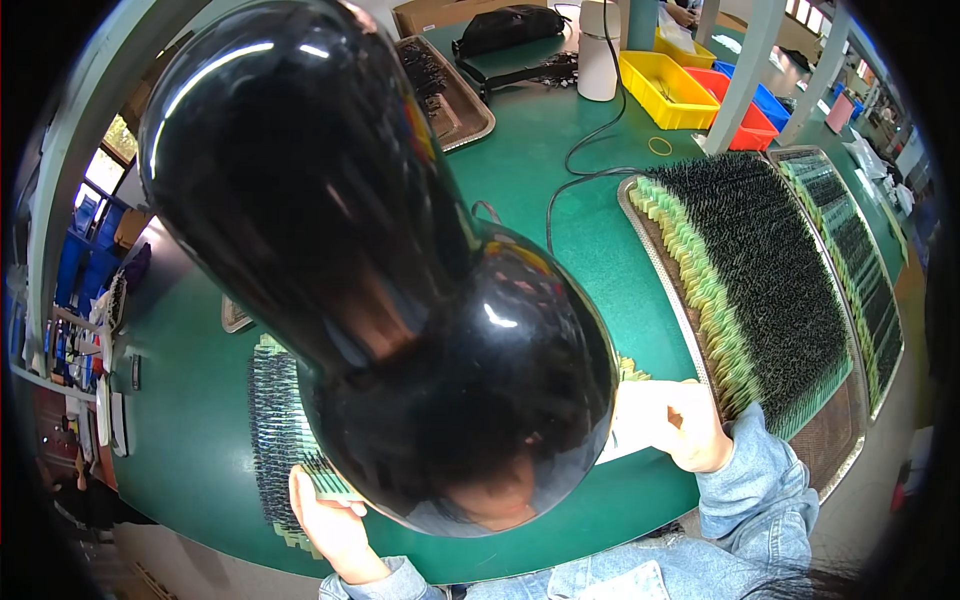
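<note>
My left hand is closed on a short green strip with black pins, at the table's near edge. Beside it lies a batch of similar green strips with black pins, partly covered from view. My right hand has its fingers bent at a white flat piece; whether it grips the piece I cannot make out. A large glossy black rounded fixture hangs between the hands and hides most of the work area. Some yellow-green strip ends peek out past it.
On the right, a metal tray holds rows of black-pinned green strips, with a second tray beyond. Yellow, red and blue bins stand at the back, near a white cylinder. A black cable crosses the green table.
</note>
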Available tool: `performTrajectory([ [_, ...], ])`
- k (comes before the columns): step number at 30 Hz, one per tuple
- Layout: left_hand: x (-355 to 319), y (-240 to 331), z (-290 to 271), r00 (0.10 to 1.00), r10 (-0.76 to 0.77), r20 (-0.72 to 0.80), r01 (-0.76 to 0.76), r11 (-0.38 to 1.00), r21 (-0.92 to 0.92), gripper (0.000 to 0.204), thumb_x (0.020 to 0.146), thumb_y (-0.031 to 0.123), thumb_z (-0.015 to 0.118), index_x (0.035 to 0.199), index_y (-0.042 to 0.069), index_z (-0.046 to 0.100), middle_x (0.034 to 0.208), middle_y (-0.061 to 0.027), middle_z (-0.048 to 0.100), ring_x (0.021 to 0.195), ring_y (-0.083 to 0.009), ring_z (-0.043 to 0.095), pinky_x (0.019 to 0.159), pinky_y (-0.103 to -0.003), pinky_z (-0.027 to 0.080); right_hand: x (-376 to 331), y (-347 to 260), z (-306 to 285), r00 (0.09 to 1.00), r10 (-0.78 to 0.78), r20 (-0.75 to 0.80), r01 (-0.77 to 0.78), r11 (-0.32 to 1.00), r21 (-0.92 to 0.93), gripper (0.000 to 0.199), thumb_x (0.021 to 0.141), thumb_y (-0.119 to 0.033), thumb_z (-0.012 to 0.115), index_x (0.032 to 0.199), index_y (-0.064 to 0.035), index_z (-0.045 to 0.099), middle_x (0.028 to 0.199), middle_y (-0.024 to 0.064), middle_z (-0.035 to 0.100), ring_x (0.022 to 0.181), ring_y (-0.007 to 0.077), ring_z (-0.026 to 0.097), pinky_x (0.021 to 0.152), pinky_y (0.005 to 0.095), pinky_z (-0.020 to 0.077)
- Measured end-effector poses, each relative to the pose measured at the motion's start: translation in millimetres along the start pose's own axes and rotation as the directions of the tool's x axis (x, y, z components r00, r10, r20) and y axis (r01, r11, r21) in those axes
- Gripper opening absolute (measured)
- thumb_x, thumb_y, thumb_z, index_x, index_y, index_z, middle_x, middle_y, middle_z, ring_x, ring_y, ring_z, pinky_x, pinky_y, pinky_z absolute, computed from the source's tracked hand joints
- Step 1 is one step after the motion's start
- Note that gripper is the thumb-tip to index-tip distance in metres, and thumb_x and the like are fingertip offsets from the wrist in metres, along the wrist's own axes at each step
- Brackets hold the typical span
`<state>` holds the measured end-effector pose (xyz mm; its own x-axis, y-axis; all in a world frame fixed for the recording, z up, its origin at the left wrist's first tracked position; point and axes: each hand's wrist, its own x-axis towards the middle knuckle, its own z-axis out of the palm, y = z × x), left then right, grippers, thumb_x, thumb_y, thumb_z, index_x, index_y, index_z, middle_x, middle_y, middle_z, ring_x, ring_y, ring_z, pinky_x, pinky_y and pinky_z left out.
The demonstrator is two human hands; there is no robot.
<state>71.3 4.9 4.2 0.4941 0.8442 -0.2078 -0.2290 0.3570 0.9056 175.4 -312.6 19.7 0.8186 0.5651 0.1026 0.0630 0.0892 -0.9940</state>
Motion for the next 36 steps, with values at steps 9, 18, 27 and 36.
performTrajectory([
  [9,-6,5,4,0.989,0.105,0.106,-0.105,0.994,-0.006,0.027,0.085,0.020,0.042,0.105,0.003,0.040,0.073,-0.0120,0.055,0.041,-0.0153,0.046,0.032,-0.025,0.039,7,-9,4,0.986,0.128,-0.111,-0.123,0.991,0.043,0.023,0.078,-0.001,0.048,0.100,0.0073,0.050,0.088,0.0089,0.057,0.077,0.0115,0.054,0.069,0.0235,0.0437],
  [18,-27,23,13,0.844,0.185,0.504,-0.189,0.981,-0.044,0.034,0.084,0.012,0.043,0.113,-0.005,0.037,0.109,-0.0158,0.047,0.093,-0.0221,0.051,0.078,-0.028,0.044,17,17,-11,0.898,0.243,-0.367,-0.057,0.891,0.450,0.021,0.085,-0.015,0.040,0.098,0.0006,0.047,0.075,0.0026,0.051,0.062,0.0097,0.051,0.056,0.0211,0.0414],
  [27,-30,16,29,0.713,0.146,0.686,-0.134,0.988,-0.072,0.024,0.086,0.009,0.040,0.107,-0.002,0.041,0.102,-0.0081,0.048,0.090,-0.0147,0.048,0.079,-0.026,0.040,20,41,-22,0.838,0.353,-0.416,-0.015,0.778,0.628,0.018,0.086,-0.016,0.039,0.099,-0.0070,0.048,0.083,-0.0025,0.048,0.073,0.0036,0.048,0.059,0.0182,0.0411],
  [36,-40,19,49,0.897,0.089,0.433,-0.229,0.931,0.283,0.016,0.085,0.014,0.042,0.084,-0.001,0.044,0.059,-0.0021,0.045,0.046,-0.0060,0.042,0.042,-0.019,0.039,26,52,-23,0.792,0.333,-0.511,-0.115,0.904,0.411,0.022,0.086,-0.022,0.040,0.103,-0.0089,0.045,0.074,-0.0051,0.049,0.050,-0.0019,0.043,0.033,0.0118,0.0304],
])
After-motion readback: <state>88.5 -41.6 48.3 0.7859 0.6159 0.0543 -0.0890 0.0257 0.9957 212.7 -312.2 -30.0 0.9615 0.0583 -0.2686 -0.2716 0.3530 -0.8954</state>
